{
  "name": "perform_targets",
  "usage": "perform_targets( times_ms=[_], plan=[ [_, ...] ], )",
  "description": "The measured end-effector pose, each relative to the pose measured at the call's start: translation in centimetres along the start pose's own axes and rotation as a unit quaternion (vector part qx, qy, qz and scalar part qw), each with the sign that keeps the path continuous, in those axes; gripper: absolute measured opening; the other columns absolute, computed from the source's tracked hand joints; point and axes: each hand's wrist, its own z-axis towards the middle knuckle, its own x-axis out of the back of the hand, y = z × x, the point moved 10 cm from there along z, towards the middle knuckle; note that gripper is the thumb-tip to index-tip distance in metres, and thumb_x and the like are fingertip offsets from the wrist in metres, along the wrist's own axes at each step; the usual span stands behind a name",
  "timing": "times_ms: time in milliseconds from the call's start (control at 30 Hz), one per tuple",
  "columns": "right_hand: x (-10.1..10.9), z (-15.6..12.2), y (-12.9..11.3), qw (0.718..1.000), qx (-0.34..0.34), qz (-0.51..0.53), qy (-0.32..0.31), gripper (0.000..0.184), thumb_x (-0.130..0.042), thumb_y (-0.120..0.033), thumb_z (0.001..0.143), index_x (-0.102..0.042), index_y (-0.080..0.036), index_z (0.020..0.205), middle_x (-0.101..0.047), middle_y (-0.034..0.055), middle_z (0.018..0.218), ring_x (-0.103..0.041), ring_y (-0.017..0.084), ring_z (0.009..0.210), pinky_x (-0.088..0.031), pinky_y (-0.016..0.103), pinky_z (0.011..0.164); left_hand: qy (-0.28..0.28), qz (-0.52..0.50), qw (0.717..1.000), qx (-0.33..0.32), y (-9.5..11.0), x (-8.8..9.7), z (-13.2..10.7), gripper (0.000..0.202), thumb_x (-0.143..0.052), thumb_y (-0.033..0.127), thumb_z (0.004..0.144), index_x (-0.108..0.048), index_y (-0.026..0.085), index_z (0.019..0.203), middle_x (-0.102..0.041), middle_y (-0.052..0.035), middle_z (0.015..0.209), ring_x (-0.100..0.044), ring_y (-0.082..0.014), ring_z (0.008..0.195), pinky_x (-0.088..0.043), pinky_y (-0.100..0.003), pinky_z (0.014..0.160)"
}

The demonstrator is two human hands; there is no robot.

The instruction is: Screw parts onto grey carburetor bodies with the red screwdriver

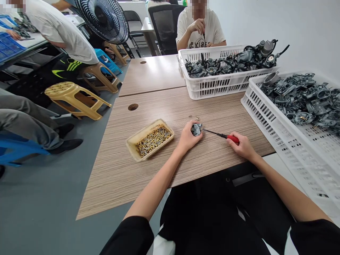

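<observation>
My left hand (189, 137) is closed around a small grey metal carburetor body (196, 129), held just over the table. In my right hand (242, 146) is a screwdriver (232, 138) with a red and black handle. Its thin dark shaft points left, and the tip meets the right side of the carburetor body; the exact contact point is too small to make out. Left of my hands sits a cream plastic tub (130, 146) holding many small brass-coloured screws or jets (154, 141). A few small metal pieces (197, 117) lie loose beyond my left hand.
Two white slatted crates hold grey carburetor parts: one crate (198, 92) at the back, another (255, 102) at the right. The wood-grain table (127, 191) has a round hole (133, 107). Across it sits a person (212, 28). Stools (69, 94) and a fan (103, 17) stand left.
</observation>
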Motion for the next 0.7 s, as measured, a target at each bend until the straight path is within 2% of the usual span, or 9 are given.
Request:
perform_targets(
  times_ms=[700],
  plan=[
    [-0.03, 0.06, 0.07, 1.0, 0.002, -0.006, 0.001, 0.027, -0.061, -0.048, 0.099, -0.06, -0.024, 0.087, -0.063, 0.0007, 0.073, -0.053, 0.019, 0.063, -0.04, 0.032, 0.065, -0.002, 0.0, 1.0, 0.008, -0.51, -0.21, 0.01, 0.035, -0.074, 0.021, 0.083, -0.063, 0.023, 0.116, -0.073, -0.0052, 0.115, -0.068, -0.0238, 0.109, -0.056, -0.039, 0.101]
  ],
)
